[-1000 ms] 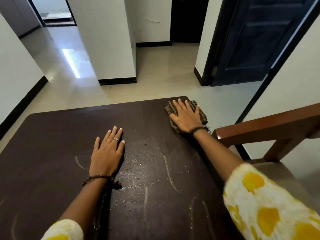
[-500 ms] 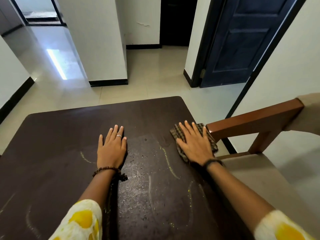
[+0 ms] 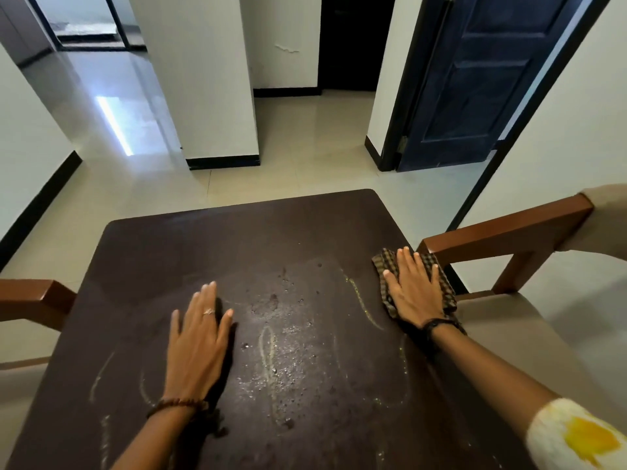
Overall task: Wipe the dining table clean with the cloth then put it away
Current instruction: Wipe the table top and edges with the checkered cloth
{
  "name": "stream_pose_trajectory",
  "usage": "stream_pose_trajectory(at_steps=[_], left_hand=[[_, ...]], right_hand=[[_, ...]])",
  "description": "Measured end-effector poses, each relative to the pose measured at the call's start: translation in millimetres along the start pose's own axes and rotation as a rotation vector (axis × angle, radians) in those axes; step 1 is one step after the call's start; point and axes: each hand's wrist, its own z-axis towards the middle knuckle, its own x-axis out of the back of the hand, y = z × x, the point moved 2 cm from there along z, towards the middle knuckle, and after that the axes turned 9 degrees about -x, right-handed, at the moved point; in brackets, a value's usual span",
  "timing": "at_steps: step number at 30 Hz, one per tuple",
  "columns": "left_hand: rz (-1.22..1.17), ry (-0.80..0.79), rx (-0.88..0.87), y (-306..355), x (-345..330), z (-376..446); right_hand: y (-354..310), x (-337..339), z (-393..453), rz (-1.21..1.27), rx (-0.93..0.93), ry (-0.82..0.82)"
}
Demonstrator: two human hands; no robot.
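Dark brown worktop (image 3: 176, 252) streaked with pale yellowish smears and water droplets near its centre. Checked cloth (image 3: 385, 262) lies at the worktop's right edge, just beside the wooden chair (image 3: 502, 232). Right hand (image 3: 412, 290) pressed flat on top of the cloth, fingers spread, cloth edges showing around it. Left hand (image 3: 198, 340) lies flat, fingers extended, palm down on bare worktop, well apart from the cloth.

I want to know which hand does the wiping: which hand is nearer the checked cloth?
The right hand: it lies flat on top of the checked cloth at the table's right edge. The left hand rests flat on bare tabletop, well apart from it.
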Motion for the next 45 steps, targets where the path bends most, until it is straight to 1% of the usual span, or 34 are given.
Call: stream_pose_trajectory(at_steps=[2, 3, 4, 7, 10, 13, 15, 17, 18, 21, 23, 24, 27, 29, 35, 37, 39, 42, 44, 45], left_hand=[[0.063, -0.017, 0.094, -29.5, 9.3, -15.4], [0.097, -0.037, 0.126, -39.2, 10.8, -20.7], [0.127, -0.053, 0.131, -44.9, 10.4, -24.4], [0.197, -0.079, 0.105, -48.4, 4.3, -24.8], [0.209, -0.065, 0.119, -50.9, 3.1, -24.5], [0.195, -0.086, 0.136, -50.0, 4.6, -24.2], [0.187, -0.094, 0.136, -47.8, 5.7, -23.9], [0.184, -0.087, 0.133, -48.3, 6.2, -23.5], [0.178, -0.085, 0.136, -48.6, 6.1, -23.5], [0.170, -0.076, 0.149, -48.2, 5.2, -24.0], [0.187, -0.064, 0.146, -47.1, 4.7, -23.4], [0.189, -0.055, 0.151, -46.5, 4.8, -23.6], [0.197, -0.037, 0.146, -43.1, 4.4, -25.3], [0.209, -0.028, 0.137, -42.9, 6.5, -26.1], [0.182, -0.046, 0.136, -44.5, 6.9, -25.9], [0.115, -0.034, 0.142, -46.2, 8.7, -25.0], [0.001, -0.005, 0.152, -46.8, 12.6, -25.3], [-0.202, 0.077, 0.178, -44.9, 19.3, -26.9], [-0.353, 0.119, 0.248, -47.3, 30.5, -31.8], [-0.360, 0.139, 0.255, -50.5, 38.8, -35.8]], right_hand=[[-24.6, -1.6, 5.3, 0.043, -0.138, 0.020], [-41.0, -3.9, 7.4, 0.064, -0.168, 0.010], [-59.7, -7.9, 8.3, 0.075, -0.161, 0.002], [-125.3, -23.1, -1.9, 0.059, 0.001, 0.019], [-191.0, -42.7, -36.9, 0.058, 0.156, -0.002], [-225.6, -50.4, -75.7, 0.069, 0.361, -0.049], [-217.1, -48.5, -82.8, 0.056, 0.491, -0.091], [-186.5, -42.1, -70.4, 0.061, 0.524, -0.087], [-165.8, -36.9, -58.0, 0.081, 0.488, -0.068], [-91.8, -17.7, -15.2, 0.088, 0.274, 0.006], [-47.5, -8.1, -2.9, 0.052, 0.129, 0.012], [-35.5, -5.9, -4.1, 0.035, 0.072, 0.010], [-38.3, -11.4, -22.5, 0.015, -0.044, 0.018], [-63.0, -17.7, -31.1, 0.011, -0.044, 0.021], [-183.9, -35.5, -18.1, 0.072, 0.065, -0.035], [-227.4, -46.1, -32.9, 0.050, 0.173, -0.068], [-256.6, -56.4, -62.3, 0.015, 0.331, -0.084], [-254.4, -63.1, -107.8, 0.026, 0.556, -0.104], [-228.1, -57.9, -116.3, 0.022, 0.630, -0.123], [-209.2, -53.6, -114.9, 0.029, 0.632, -0.123]])
